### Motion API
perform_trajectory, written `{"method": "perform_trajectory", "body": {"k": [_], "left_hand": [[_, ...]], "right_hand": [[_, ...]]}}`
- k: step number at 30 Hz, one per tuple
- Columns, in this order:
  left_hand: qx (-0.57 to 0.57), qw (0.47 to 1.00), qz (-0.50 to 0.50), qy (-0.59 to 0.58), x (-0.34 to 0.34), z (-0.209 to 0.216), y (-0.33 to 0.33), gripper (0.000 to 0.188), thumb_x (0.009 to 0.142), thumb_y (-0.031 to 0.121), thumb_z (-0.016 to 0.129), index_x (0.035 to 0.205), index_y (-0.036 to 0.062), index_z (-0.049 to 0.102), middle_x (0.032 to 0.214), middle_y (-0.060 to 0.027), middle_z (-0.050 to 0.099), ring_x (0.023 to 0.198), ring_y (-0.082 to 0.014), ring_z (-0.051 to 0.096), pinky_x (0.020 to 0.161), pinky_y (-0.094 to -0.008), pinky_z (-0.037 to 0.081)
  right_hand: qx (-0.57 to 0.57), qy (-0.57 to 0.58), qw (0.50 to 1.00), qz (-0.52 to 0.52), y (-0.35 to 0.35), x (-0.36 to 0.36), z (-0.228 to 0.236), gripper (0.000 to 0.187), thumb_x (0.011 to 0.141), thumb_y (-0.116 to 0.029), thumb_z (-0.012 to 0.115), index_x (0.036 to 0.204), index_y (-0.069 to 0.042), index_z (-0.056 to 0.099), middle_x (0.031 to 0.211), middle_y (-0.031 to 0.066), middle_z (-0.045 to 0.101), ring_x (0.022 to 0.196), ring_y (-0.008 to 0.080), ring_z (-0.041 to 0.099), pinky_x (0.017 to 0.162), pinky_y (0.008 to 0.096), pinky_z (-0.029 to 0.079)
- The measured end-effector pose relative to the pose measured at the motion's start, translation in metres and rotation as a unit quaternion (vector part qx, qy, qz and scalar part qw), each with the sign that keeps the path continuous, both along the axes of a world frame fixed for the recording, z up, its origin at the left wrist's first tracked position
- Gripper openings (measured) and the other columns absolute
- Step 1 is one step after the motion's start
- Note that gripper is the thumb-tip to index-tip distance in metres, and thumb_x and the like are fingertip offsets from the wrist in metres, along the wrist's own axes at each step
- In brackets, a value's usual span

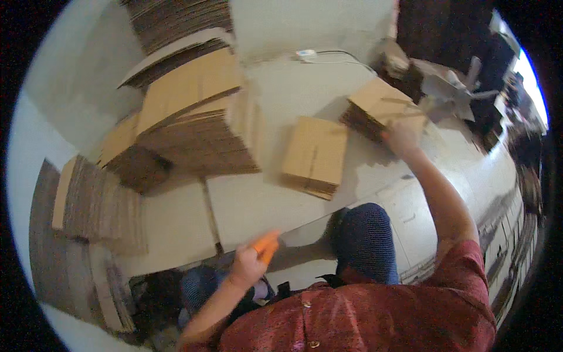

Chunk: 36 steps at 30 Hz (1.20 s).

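Note:
My right hand (403,139) reaches out to the near right edge of a stack of flat brown cardboard pieces (375,100). Motion blurs its fingers, so their grip is unclear; a bit of orange shows at one fingertip. Low in front of my body, my left hand (253,261) is raised over the floor with bright orange over its outstretched fingers, seemingly finger covers. No cardboard is in it. Between the two hands, a smaller tied-looking stack of flat cardboard (316,154) lies on the pale floor.
Tall piles of folded cardboard (199,126) stand at left, with more sheets (99,205) on edge at the far left. A small white device with a cable (306,53) lies near the wall. Scraps (448,94) are heaped at the far right. My bent knee (369,240) rises near the middle.

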State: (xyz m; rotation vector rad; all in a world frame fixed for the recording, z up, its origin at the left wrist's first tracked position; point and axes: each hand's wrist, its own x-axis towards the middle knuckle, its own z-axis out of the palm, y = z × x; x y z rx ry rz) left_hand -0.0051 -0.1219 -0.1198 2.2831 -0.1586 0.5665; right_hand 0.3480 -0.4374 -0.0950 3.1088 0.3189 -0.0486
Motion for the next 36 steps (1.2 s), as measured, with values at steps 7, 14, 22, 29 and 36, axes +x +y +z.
{"method": "perform_trajectory", "body": {"k": [7,14,22,29,36], "left_hand": [[0.210,0.939,0.155,-0.225,0.085,0.145,0.097,0.046,0.078,0.012,0.067,0.119,-0.0016,0.051,0.125,-0.0205,0.048,0.115,-0.0323,0.046,0.097,-0.0397,0.037],[0.399,0.902,0.161,-0.040,0.179,0.190,0.107,0.051,0.082,0.031,0.062,0.118,-0.0021,0.047,0.128,-0.0215,0.043,0.117,-0.0360,0.043,0.094,-0.0420,0.038],[0.394,0.913,0.102,0.019,0.191,0.204,0.103,0.023,0.084,0.023,0.058,0.076,0.0009,0.059,0.078,-0.0210,0.061,0.077,-0.0373,0.058,0.068,-0.0456,0.045],[0.204,0.964,0.085,-0.147,0.167,0.196,0.148,0.024,0.087,0.016,0.053,0.106,0.0040,0.062,0.093,-0.0178,0.064,0.088,-0.0291,0.061,0.078,-0.0340,0.046],[-0.201,0.873,0.402,-0.192,0.087,0.068,0.271,0.044,0.094,0.038,0.043,0.112,-0.0013,0.052,0.102,-0.0129,0.061,0.093,-0.0214,0.058,0.078,-0.0321,0.046]], "right_hand": [[0.049,-0.246,0.960,0.123,0.035,-0.047,0.003,0.050,0.084,-0.037,0.056,0.121,-0.004,0.047,0.121,0.0207,0.049,0.106,0.0372,0.051,0.080,0.0460,0.046],[0.392,-0.145,0.863,0.284,0.123,-0.166,-0.022,0.036,0.080,-0.020,0.065,0.106,0.005,0.057,0.109,0.0244,0.057,0.101,0.0399,0.054,0.088,0.0427,0.045],[0.513,-0.006,0.834,0.203,0.121,-0.189,-0.041,0.027,0.086,-0.017,0.059,0.101,0.005,0.059,0.101,0.0225,0.060,0.093,0.0368,0.058,0.080,0.0371,0.047],[0.562,0.021,0.791,0.242,0.131,-0.193,-0.022,0.027,0.089,-0.017,0.056,0.106,0.004,0.058,0.099,0.0200,0.061,0.087,0.0288,0.059,0.077,0.0307,0.046],[0.573,0.170,0.763,0.246,0.186,-0.139,-0.006,0.053,0.095,-0.037,0.039,0.133,0.000,0.037,0.130,0.0172,0.045,0.113,0.0270,0.050,0.093,0.0340,0.040]]}}
